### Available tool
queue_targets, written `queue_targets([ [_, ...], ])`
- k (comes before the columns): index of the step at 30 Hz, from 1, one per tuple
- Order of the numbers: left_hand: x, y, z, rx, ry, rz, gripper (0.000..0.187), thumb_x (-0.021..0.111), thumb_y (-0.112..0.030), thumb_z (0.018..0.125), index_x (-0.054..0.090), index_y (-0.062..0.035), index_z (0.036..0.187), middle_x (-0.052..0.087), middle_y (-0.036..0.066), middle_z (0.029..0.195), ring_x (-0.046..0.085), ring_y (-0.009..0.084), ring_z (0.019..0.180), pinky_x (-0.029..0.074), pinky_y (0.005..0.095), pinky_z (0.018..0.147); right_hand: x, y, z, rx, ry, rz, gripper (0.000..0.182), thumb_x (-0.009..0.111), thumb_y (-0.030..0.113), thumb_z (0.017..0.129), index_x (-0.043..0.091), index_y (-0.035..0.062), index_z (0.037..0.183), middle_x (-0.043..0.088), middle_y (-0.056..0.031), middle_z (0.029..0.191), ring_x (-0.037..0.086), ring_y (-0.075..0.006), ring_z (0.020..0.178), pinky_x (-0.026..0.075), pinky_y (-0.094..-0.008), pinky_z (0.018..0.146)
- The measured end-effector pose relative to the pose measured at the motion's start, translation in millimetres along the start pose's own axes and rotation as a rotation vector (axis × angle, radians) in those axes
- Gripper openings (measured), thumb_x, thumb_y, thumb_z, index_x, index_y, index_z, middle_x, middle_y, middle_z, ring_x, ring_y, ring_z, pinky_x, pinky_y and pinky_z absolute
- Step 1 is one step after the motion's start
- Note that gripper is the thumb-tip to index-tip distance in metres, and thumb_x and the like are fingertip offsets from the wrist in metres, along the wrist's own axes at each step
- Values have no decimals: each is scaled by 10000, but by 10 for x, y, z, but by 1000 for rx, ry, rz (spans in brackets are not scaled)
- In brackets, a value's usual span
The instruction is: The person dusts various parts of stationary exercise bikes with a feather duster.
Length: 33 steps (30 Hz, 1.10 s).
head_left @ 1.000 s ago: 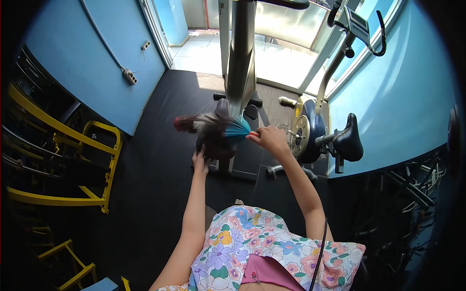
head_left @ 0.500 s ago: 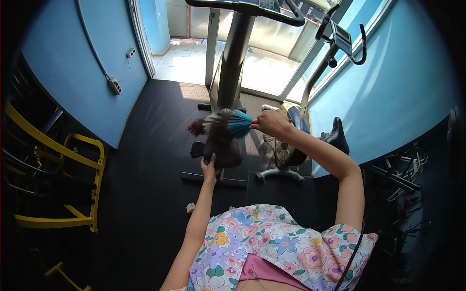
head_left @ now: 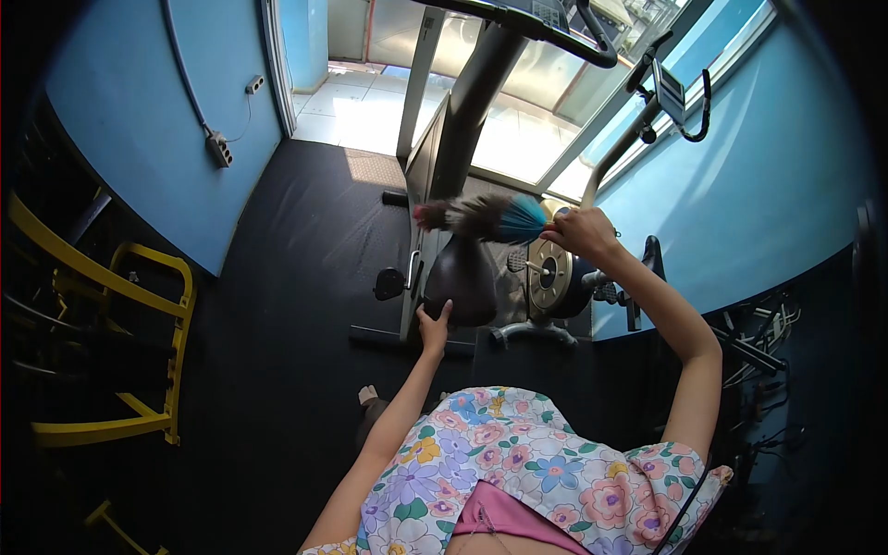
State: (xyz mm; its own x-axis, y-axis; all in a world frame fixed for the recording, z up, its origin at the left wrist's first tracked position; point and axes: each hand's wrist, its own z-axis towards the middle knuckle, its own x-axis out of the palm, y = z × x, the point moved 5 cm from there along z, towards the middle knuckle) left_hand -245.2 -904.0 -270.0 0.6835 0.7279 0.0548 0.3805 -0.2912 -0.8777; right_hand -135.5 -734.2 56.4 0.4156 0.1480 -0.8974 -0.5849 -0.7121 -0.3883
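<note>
A feather duster, turquoise near its handle and brown and white toward the tip, is held level above the dark saddle of an exercise bike. My right hand is closed round its reddish handle, at the right end. My left hand grips the lower left edge of the saddle, with the thumb on top and the other fingers partly hidden. The bike's dark column rises behind the duster to the handlebar.
A second exercise bike stands to the right by the blue wall. Yellow metal frames are at the left. A power strip hangs on the left wall. Glass doors are beyond the bikes.
The duster and my right hand have moved right in the view. The saddle, with my left hand on it, also appears further right, and the whole view has shifted slightly.
</note>
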Motion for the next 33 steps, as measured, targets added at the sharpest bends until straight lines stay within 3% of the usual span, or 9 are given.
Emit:
queue_targets([
  [1,-16,-137,-103,-43,75,-2,928,647,-550,678,244,29,1282,401,252,1231,399,337,1163,321,378,965,-14,16,-6,-5,-14,3,433,514,545,767,660,138,749,598,-64,590,613,-223,570,470,-330,523],
  [4,-4,-24,9,41,11,64,737,668,-426,726,303,-32,1232,421,152,1176,477,264,1042,503,414,710,-7,93,-116,-38,59,-21,436,515,548,765,650,135,723,597,-60,592,613,-221,575,469,-327,525],
  [10,109,131,46,64,142,-255,731,646,-410,757,261,-41,1257,391,117,1211,459,241,1046,470,340,728,166,62,-244,-136,51,115,466,497,561,772,628,116,725,592,-80,607,606,-250,586,466,-348,526],
  [11,62,-35,-56,-44,98,-104,845,629,-470,745,217,19,1298,374,210,1261,407,295,1158,348,347,939,293,14,-232,-139,53,121,466,497,561,772,628,116,725,592,-80,607,606,-250,586,466,-348,526],
  [21,107,144,18,-27,301,-347,465,513,-230,865,326,-17,1233,459,71,1125,490,132,972,440,261,752,1303,-331,-905,-50,60,387,450,486,532,794,554,91,731,581,-138,600,589,-325,601,450,-422,526],
  [22,99,-12,-27,198,175,-312,555,578,-292,832,312,-20,1235,469,80,1115,497,152,964,458,276,717,1521,-426,-953,-19,15,478,445,490,527,793,553,91,732,580,-142,597,586,-331,602,445,-427,522],
  [30,132,-223,-256,-21,131,-298,749,651,-392,753,253,-27,1272,404,115,1208,469,225,1063,489,317,762,2243,-320,-1220,96,-3,910,399,562,423,803,528,30,744,504,-188,550,534,-379,582,405,-389,507],
  [32,161,316,229,386,172,295,690,643,-309,773,253,-41,1275,402,89,1223,478,228,1071,491,336,801,2472,-275,-1325,-86,42,858,371,570,429,794,551,59,779,529,-176,570,553,-373,603,422,-384,518],
  [33,112,689,296,96,273,-483,612,626,-224,785,276,-61,1260,404,65,1229,492,221,1063,490,337,809,2581,-273,-1361,-103,50,880,359,574,414,798,560,55,784,547,-176,597,551,-370,597,427,-369,528],
])
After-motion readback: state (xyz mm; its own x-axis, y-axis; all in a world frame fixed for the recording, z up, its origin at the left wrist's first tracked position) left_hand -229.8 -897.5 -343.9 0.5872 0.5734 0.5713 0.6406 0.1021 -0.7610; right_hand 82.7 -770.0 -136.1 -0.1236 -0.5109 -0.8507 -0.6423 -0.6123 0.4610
